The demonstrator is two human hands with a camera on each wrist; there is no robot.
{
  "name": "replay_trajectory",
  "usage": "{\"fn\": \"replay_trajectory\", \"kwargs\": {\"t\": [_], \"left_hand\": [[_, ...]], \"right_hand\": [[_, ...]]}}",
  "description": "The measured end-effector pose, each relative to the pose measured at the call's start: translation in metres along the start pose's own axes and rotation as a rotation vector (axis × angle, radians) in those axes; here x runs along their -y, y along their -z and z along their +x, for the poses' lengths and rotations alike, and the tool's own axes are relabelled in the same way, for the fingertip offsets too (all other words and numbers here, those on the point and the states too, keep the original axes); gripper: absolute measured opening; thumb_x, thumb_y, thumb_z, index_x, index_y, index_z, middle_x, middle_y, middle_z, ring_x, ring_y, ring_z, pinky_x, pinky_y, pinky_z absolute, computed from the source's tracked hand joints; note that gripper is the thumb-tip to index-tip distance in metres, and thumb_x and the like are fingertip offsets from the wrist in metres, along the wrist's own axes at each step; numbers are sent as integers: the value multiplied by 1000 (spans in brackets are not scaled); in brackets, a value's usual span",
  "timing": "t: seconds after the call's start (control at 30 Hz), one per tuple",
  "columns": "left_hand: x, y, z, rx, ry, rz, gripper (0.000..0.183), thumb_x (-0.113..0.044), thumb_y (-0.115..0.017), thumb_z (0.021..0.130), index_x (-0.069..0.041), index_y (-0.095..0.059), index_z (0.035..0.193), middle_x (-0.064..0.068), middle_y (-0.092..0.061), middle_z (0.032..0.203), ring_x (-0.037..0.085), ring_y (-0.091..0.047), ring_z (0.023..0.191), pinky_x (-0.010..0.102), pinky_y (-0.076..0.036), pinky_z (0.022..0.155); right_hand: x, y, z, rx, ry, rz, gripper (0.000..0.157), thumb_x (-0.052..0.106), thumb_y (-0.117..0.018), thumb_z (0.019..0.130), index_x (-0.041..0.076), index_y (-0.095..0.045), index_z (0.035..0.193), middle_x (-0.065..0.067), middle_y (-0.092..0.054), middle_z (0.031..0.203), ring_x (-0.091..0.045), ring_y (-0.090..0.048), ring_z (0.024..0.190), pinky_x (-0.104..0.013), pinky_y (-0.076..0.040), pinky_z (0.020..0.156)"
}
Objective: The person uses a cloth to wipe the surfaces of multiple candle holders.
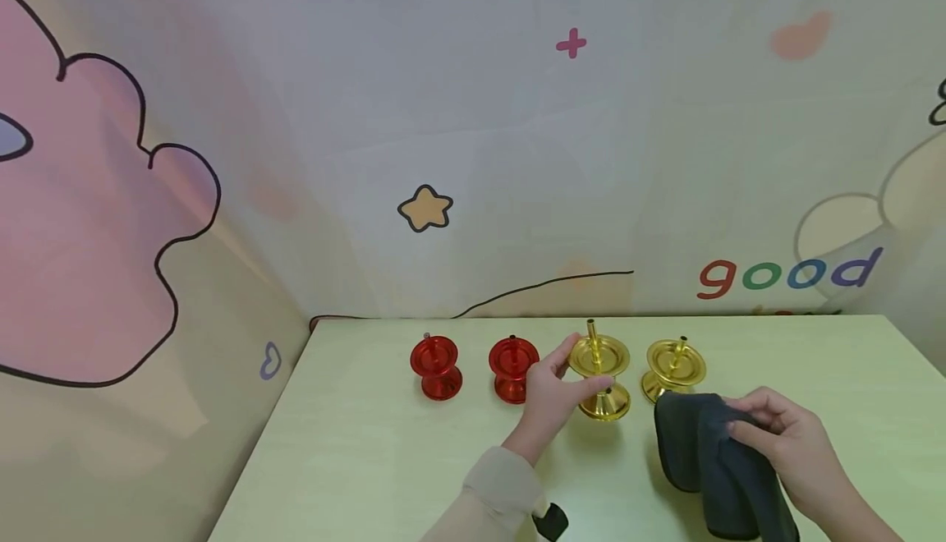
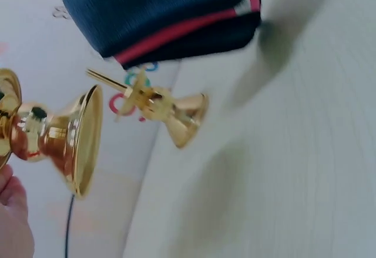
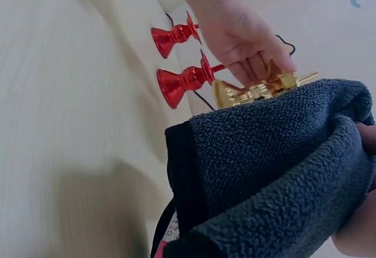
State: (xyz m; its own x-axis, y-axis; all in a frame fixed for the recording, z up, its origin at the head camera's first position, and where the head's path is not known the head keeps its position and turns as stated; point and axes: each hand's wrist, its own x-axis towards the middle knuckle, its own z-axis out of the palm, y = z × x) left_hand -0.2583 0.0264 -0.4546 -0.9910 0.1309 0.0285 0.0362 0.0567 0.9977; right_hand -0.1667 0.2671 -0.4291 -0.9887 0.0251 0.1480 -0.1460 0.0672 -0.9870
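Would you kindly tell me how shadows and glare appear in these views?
Head: a soft shadow on the table below the held gold holder; left wrist: bright glints on that holder, soft-edged shadows on the table; right wrist: a broad, dim shadow at lower left, small highlights on the red holders.

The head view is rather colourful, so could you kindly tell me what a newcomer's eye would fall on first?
Probably the shiny gold stand in the left hand, just right of the picture's middle. Next might come the dark cloth held by the right hand, in front of the second gold stand. Two red stands on the pale table, farther left, also catch the eye.
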Motion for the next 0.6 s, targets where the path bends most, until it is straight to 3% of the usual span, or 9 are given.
{"fn": "replay_trajectory", "kwargs": {"t": [0.27,0.6], "left_hand": [[28,-18,20,-167,-128,162,78,-43,-78,59,-16,-50,127,-7,-50,128,8,-42,122,30,-35,101],[52,-33,32,-323,-209,315,78,-42,-78,60,-7,-51,124,4,-54,125,19,-48,118,35,-39,97]], "right_hand": [[-5,6,-6,-6,27,73,30,-12,-55,79,15,-65,87,9,-68,76,-1,-60,72,-15,-49,58],[-9,10,-11,-19,-28,18,28,-10,-55,79,16,-64,87,10,-68,77,-1,-60,71,-18,-49,57]]}}
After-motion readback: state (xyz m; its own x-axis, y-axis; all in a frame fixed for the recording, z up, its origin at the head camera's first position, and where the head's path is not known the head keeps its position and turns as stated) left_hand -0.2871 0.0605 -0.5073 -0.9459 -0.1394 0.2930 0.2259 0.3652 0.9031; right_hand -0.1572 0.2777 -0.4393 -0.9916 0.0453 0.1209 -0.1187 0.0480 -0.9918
